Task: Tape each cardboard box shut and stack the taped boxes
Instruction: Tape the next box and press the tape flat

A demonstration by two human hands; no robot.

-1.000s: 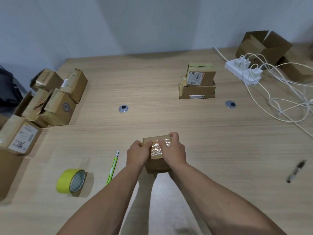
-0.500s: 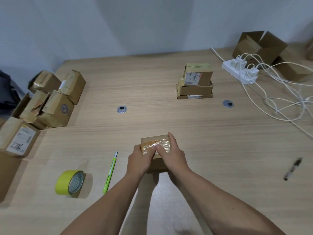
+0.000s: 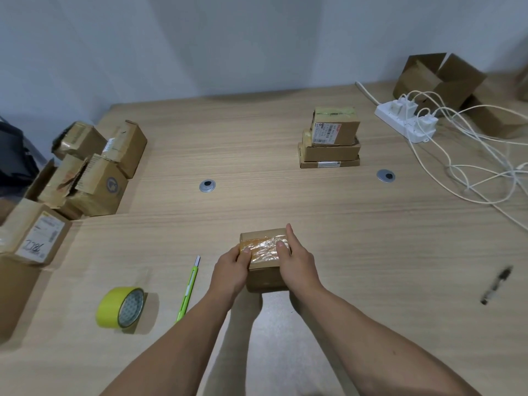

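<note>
Left hand (image 3: 231, 270), right hand (image 3: 297, 264) both grip small cardboard box (image 3: 264, 278); shipping label (image 3: 325, 133) on stacked boxes (image 3: 331, 151) unreadable.

Wall (image 3: 228, 38): plain, pale blue-grey, meets the far edge of the table; broad soft shadow bands across it. Table (image 3: 285, 201): light wood-grain top filling the view, a seam running across it at left. Two round metal grommets, one left of centre (image 3: 207, 186), one to the right (image 3: 385, 176). White power strip (image 3: 405, 122) far right, white cables (image 3: 471, 167) trailing nearward. Light even, shadows soft.
</note>
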